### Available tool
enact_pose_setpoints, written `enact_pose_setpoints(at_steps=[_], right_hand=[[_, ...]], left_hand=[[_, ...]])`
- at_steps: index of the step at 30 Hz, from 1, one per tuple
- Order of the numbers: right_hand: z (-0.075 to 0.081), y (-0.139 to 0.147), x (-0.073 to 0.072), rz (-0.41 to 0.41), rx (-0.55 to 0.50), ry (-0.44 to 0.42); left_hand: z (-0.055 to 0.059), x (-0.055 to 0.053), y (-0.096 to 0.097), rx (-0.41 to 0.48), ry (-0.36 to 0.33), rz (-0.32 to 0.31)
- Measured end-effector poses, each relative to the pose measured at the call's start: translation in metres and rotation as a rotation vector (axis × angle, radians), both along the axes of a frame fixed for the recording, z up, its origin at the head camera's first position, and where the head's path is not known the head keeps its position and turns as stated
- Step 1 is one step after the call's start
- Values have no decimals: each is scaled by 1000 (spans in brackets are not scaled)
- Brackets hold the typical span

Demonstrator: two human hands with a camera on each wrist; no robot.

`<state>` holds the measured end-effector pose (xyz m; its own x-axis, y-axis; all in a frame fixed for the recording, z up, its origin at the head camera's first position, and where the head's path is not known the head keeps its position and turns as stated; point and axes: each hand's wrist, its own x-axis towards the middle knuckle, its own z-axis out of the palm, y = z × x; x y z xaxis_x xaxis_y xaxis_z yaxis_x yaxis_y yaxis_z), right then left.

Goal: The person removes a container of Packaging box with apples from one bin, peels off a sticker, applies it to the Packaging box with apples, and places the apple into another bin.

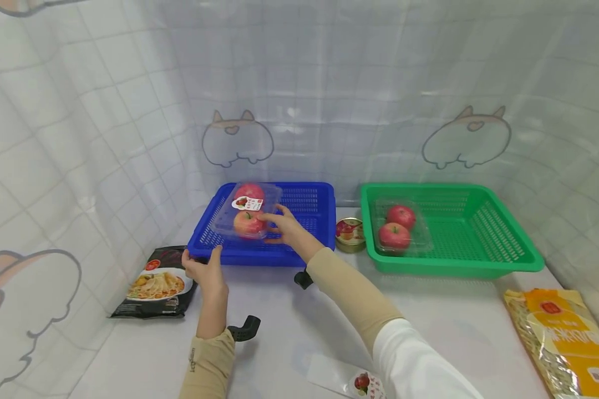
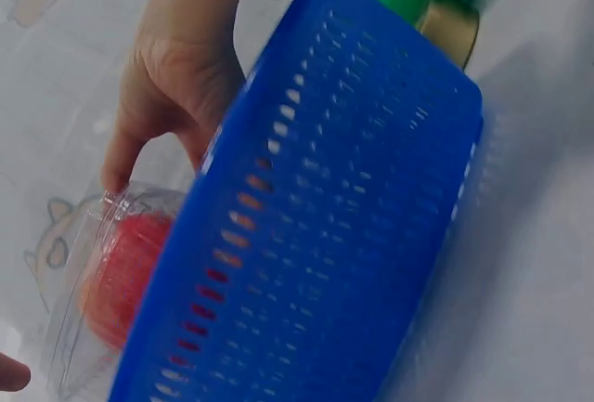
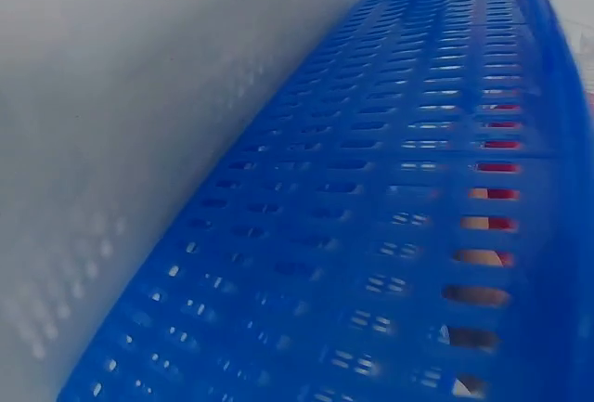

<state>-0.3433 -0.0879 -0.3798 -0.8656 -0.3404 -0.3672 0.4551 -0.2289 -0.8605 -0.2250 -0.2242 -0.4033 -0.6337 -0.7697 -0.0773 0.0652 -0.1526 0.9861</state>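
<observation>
A clear plastic box of two red apples, with a white label on its lid, is at the left part of the blue basket. My right hand grips the box by its right side. In the left wrist view, the right hand reaches over the basket rim with a fingertip on the box; its other fingers are partly hidden by the basket wall. My left hand is at the basket's front left corner, thumb and fingers spread, holding nothing. The basket wall fills much of the right wrist view.
A green basket on the right holds another box of apples. Between the baskets stands a tin can. A black food packet lies left, a yellow noodle bag right, and a labelled strip at the front.
</observation>
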Motion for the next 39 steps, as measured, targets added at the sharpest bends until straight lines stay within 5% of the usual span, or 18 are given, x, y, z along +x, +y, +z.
enact_pose_setpoints(at_steps=[6, 29, 36, 39], right_hand=[[-9, -6, -5, -12, 39, -11], [-34, -33, -21, -72, 9, -79], [-135, -70, -116, -46, 14, -88], [-154, -81, -132, -9, 73, -84]], left_hand=[[-9, -2, -7, 56, 113, -89], [-22, 2, -7, -15, 40, -115], [-24, 1, -6, -24, 73, -88], [-23, 0, -7, -30, 76, -78]])
